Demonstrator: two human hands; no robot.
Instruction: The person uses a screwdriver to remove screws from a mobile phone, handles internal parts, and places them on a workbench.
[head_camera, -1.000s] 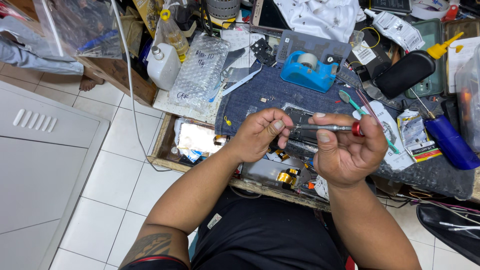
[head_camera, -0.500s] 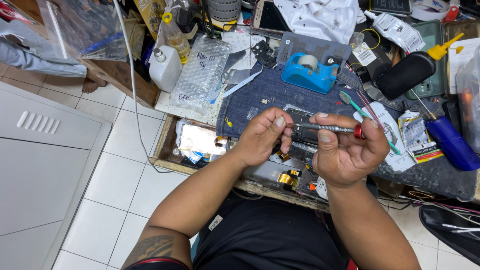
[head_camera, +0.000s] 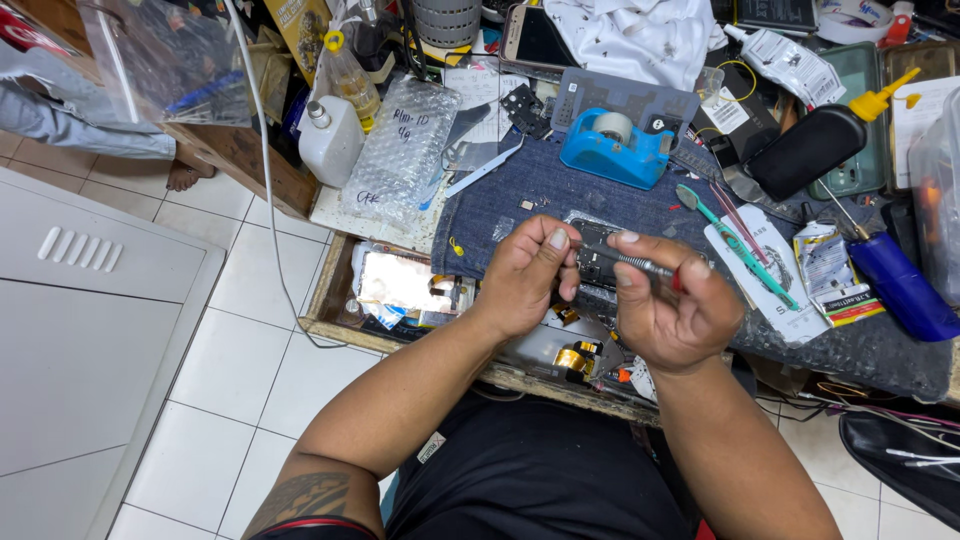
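Both hands meet above the dark blue mat (head_camera: 600, 195), which serves as the landmark for everything else. Left hand (head_camera: 525, 275) is curled, its thumb and forefinger pinched together at the near-left edge of a small dark phone board (head_camera: 598, 255) that lies on the mat's front part; the forearm runs back and down toward the body, elbow bent. Right hand (head_camera: 670, 305) is closed in a loose fist around a slim metal screwdriver (head_camera: 632, 263), thumb and forefinger pinching its shaft, the red end tucked against the fingers and the tip pointing left toward the left hand's fingertips. The two hands nearly touch over the board.

On the mat's far side stands a blue tape dispenser (head_camera: 612, 150). To the mat's right lie green tweezers (head_camera: 735, 245) on a white card, and further right a blue bottle (head_camera: 900, 285). To the mat's left sit a sheet of bubble wrap (head_camera: 400, 150) and a white plastic bottle (head_camera: 328, 142). Beyond the mat's far edge lies a white cloth (head_camera: 630, 35). Below the mat's front edge an open wooden drawer (head_camera: 335, 290) holds loose parts. Left of the bench the floor is white tile (head_camera: 240, 370), beside a white cabinet (head_camera: 85, 330).
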